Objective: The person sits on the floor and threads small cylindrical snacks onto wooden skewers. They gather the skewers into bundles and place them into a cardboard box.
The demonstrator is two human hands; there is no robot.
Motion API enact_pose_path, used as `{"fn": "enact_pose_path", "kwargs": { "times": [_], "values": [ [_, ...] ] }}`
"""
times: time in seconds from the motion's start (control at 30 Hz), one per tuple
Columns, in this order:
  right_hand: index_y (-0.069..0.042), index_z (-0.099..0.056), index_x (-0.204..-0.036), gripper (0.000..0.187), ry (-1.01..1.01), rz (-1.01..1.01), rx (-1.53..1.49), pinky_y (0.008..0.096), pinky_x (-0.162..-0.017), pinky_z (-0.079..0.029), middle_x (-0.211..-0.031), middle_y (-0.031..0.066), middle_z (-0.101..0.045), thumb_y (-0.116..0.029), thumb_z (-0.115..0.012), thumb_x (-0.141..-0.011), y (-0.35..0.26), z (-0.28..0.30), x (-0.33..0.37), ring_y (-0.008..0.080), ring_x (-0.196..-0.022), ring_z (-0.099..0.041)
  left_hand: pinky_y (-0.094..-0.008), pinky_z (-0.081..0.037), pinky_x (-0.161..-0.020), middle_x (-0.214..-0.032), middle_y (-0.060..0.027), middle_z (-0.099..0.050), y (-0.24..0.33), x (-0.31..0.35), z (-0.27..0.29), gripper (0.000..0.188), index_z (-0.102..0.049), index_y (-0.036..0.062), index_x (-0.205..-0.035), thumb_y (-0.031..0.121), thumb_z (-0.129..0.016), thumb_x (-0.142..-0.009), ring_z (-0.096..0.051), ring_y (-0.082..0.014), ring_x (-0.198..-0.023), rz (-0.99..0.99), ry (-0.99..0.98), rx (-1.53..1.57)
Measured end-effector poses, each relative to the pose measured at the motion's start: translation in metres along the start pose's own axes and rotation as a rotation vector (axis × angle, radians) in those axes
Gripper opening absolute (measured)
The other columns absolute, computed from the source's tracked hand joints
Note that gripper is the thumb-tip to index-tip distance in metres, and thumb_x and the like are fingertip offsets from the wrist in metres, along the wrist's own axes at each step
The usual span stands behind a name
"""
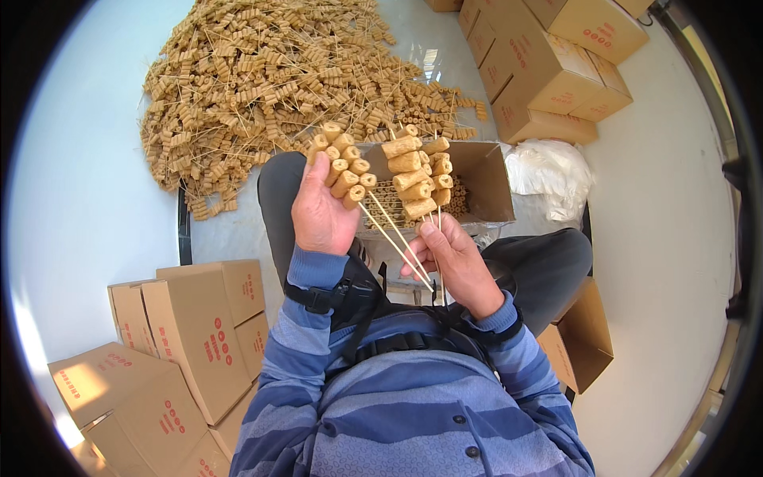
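Left hand (322, 211), fingers closed around one bunch of skewered rolls (338, 166), bare sticks (396, 246) slanting toward 5 o'clock; right hand (453, 258), fingers pinching the sticks of a second bunch (405, 162), rolls toward 11 o'clock. Open cardboard carton (486, 179) at 12 o'clock; skewer heap (262, 87) at 11 o'clock.

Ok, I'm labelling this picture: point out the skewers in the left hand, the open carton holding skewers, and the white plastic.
Skewers (339, 166) in the left hand (322, 219): head view, on the brown rolls.
Open carton (486, 180): head view, on its right inner wall.
White plastic (548, 179): head view, middle of the crumpled heap.
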State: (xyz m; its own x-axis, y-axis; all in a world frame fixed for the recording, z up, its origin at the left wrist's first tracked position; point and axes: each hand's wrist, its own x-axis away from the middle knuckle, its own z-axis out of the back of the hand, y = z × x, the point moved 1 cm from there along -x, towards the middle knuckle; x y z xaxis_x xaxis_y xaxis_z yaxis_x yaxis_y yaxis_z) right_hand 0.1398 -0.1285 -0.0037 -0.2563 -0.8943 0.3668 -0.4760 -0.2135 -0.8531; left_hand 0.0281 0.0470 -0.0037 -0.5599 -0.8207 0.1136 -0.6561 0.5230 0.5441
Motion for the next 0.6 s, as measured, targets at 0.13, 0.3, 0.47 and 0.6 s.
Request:
{"fn": "enact_pose_path", "kwargs": {
  "times": [0.13, 0.3, 0.47, 0.6],
  "values": [
    [-0.009, -0.045, -0.106, 0.024, 0.098, -0.008, 0.03, 0.0215, -0.058, -0.05, -0.083, 0.0053, -0.066, -0.032, -0.042, -0.11, -0.003, 0.005, -0.004, 0.0109, -0.066, -0.065, -0.0375, -0.053, -0.084, -0.119, -0.0106, -0.064, 0.016, 0.001, 0.002, 0.039, -0.048, 0.0039, -0.138, 0.023, -0.045, -0.104, -0.064, -0.0215, -0.098, -0.05, -0.008, 0.015],
    [-0.01, -0.046, -0.106, 0.021, 0.064, 0.01, 0.048, 0.019, -0.047, -0.04, -0.074, 0.0016, -0.061, -0.031, -0.043, -0.11, -0.004, -0.001, -0.006, 0.0091, -0.057, -0.06, -0.0402, -0.053, -0.093, -0.127, -0.0117, -0.062, -0.014, 0.027, 0.0, 0.05, -0.044, 0.0028, -0.143, 0.022, -0.048, -0.098, -0.064, -0.0247, -0.108, 0.137, -0.106, 0.082],
    [-0.011, -0.047, -0.105, 0.022, 0.073, 0.003, 0.044, 0.0186, -0.044, -0.035, -0.072, 0.001, -0.058, -0.032, -0.043, -0.11, -0.006, -0.005, -0.002, 0.008, -0.051, -0.053, -0.0433, -0.05, -0.1, -0.133, -0.0159, -0.059, -0.019, 0.026, -0.001, 0.055, -0.041, 0.0, -0.145, 0.021, -0.049, -0.094, -0.061, -0.0293, -0.117, 0.139, -0.122, 0.098],
    [-0.01, -0.05, -0.108, 0.024, 0.079, -0.008, 0.037, 0.0184, -0.044, -0.034, -0.071, 0.0013, -0.058, -0.033, -0.044, -0.11, -0.005, -0.007, 0.0, 0.0073, -0.05, -0.05, -0.0461, -0.047, -0.105, -0.136, -0.0184, -0.057, -0.018, 0.027, -0.005, 0.057, -0.039, -0.001, -0.145, 0.022, -0.048, -0.094, -0.059, -0.0329, -0.122, 0.151, -0.105, 0.07]
  ]
}}
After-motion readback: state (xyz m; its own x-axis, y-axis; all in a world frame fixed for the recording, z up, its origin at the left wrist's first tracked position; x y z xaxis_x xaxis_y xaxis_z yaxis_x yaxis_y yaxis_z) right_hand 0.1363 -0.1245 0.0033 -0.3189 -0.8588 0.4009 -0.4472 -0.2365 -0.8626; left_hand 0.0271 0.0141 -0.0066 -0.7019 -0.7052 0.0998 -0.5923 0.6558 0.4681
